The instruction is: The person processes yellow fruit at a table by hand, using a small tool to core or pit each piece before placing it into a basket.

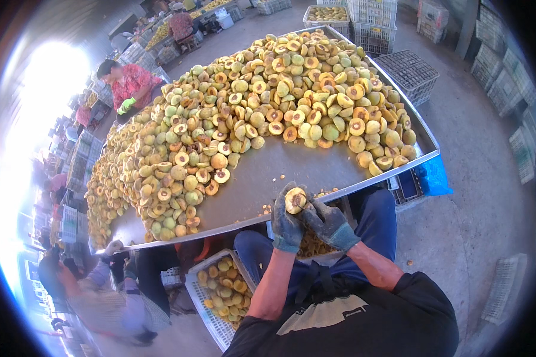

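Observation:
My gloved left hand (286, 225) is wrapped round a peach half (295, 200), its cut face turned up with a brown pit or pit hollow in the middle. Against the right side of that fruit, my gloved right hand (329, 226) has its fingers drawn together; whatever they hold, if anything, is hidden. Both hands are above my lap, at the near rim of a metal table (280, 163). A large heap of halved yellow-green peaches (268, 89) covers much of its top, and a few small bits lie close to my hands.
Beside my left leg stands a white crate (225, 297) of fruit halves. Between my knees is another container (317, 245) with brown pits or scraps. A blue plastic bag (433, 176) hangs by the table's right corner. Co-workers (134, 86) sit at left; stacked crates (372, 27) stand behind.

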Tool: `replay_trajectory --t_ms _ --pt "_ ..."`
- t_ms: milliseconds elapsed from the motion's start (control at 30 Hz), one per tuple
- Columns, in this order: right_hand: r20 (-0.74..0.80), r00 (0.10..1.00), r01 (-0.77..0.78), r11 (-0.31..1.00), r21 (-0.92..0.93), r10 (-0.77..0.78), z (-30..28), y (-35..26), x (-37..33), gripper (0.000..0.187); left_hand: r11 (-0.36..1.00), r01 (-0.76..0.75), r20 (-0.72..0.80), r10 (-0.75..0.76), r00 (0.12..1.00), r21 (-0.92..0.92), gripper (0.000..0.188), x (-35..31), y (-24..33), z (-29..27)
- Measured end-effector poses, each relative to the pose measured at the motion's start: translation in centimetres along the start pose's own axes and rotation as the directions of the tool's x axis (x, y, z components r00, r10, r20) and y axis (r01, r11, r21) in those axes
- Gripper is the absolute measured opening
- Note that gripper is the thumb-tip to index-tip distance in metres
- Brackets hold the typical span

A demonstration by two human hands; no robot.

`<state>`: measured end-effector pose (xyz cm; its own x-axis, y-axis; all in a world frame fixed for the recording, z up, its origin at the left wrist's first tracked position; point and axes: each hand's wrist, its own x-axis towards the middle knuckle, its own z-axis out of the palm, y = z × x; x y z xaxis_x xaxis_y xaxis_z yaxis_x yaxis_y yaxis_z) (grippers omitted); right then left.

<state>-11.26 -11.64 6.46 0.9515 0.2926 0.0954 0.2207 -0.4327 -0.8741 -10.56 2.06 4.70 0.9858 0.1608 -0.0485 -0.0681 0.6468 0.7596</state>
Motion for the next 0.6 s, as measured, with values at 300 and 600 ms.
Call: replay_trajectory --t_ms 300,600 --pt "-0.156 0.984 0.104 0.989 0.105 -0.087 0.8 -0.6 -0.6 0.033 0.983 -0.075 -0.119 0.096 0.988 0.165 0.027 0.1 -1.1 0.9" --pt "0.12 0.993 -0.072 0.899 0.433 0.021 0.0 1.0 -1.7 0.029 0.779 -0.252 -0.002 0.309 0.951 0.574 0.035 -0.2 -1.2 1.9"
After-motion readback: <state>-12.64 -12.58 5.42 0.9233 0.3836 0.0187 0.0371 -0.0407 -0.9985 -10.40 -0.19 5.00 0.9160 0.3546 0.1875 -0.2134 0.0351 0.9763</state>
